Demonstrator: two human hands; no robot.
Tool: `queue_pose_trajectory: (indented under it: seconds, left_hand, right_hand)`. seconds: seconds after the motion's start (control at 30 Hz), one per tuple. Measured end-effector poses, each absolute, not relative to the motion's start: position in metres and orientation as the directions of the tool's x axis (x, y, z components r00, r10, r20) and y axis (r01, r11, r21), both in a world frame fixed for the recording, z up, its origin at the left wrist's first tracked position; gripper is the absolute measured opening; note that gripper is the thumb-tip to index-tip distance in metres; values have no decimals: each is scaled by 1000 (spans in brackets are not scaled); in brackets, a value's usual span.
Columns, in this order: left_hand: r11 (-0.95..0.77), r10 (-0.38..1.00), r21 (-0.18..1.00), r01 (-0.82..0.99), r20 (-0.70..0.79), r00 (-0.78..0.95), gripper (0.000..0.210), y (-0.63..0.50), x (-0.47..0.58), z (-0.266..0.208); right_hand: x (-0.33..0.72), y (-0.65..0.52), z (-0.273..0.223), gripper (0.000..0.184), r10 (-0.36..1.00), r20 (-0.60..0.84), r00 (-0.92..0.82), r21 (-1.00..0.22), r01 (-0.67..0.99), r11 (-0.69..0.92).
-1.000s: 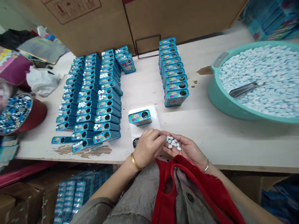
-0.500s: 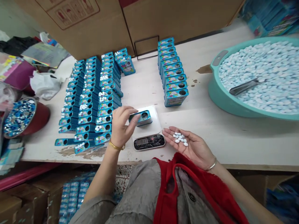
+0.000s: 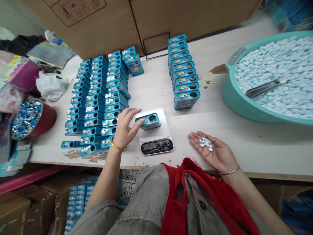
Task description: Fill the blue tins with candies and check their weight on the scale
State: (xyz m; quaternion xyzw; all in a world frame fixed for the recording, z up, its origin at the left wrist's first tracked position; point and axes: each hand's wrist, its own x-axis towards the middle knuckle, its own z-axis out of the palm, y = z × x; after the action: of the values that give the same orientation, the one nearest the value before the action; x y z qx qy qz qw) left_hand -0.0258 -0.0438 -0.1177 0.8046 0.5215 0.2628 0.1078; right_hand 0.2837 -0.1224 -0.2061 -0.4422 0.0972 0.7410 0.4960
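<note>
On a white digital scale [image 3: 166,132] stands a blue tin [image 3: 154,123] with a round dark hole in its top. My left hand [image 3: 127,128] is at the tin's left end, its thumb and fingers apart; the thumb tip overlaps the tin's edge, and I cannot tell whether it touches. Palm up over the table, my right hand [image 3: 221,156] cradles several small white candies [image 3: 205,143] on its loosely extended fingers. The scale's display [image 3: 149,146] is lit and seems to read 153.7.
Rows of blue tins [image 3: 93,104] fill the left side, some topped with white candies. Another row of tins [image 3: 186,99] stands behind the scale. At right is a turquoise tub [image 3: 234,98] of candies with a metal scoop [image 3: 261,89]. A red bucket [image 3: 47,122] sits far left.
My right hand has moved right, away from the scale, with the candies still on its palm. My left hand has drawn back slightly left from the tin, uncovering more of its top.
</note>
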Motion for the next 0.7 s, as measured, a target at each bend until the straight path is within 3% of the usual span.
queue_pose_trajectory:
  seconds: [0.17, 0.3, 0.47, 0.7]
  left_hand:
    - [-490, 871, 407, 771, 254, 420, 54, -43, -27, -121]
    - [-501, 865, 387, 774, 197, 461, 41, -43, -29, -125]
    - [-489, 872, 457, 743, 261, 414, 50, -43, -30, -117]
    - [-427, 896, 477, 768, 335, 290, 34, -42, -37, -106]
  right_hand:
    - [282, -121, -205, 26, 659, -742, -126, -292, -823, -487]
    - [282, -121, -204, 26, 658, -742, -127, -299, -816, -494]
    - [281, -121, -205, 26, 648, -752, -124, -294, -816, -498]
    - [281, -120, -208, 27, 647, -753, -118, -297, -817, -494]
